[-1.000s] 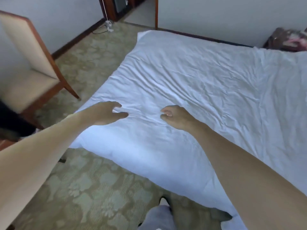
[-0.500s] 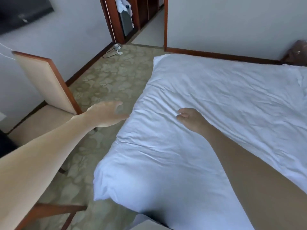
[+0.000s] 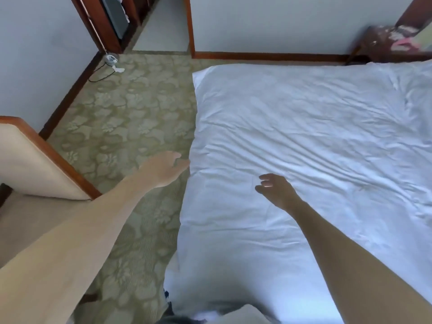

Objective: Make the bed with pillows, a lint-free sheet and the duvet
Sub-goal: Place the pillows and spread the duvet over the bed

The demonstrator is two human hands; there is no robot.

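Note:
A white, wrinkled duvet (image 3: pixel 315 141) lies spread over the bed and fills the right half of the head view. My left hand (image 3: pixel 163 168) hovers over the carpet at the duvet's left edge, fingers loosely curled, thumb tip close to the fabric and holding nothing. My right hand (image 3: pixel 274 189) hangs just above the duvet near its left side, fingers relaxed and slightly bent, empty. No pillows are in view.
A wood-framed chair (image 3: pixel 44 174) with a beige cushion stands at the left, close to my left arm. Patterned green carpet (image 3: pixel 131 108) runs between chair and bed. A doorway (image 3: pixel 161 26) opens at the back; a cluttered dark bedside stand (image 3: pixel 392 43) sits at the far right.
My view has swung so the bed's left edge now runs straight ahead. My left hand has left the duvet and now hangs beside its edge; my right hand has lifted slightly.

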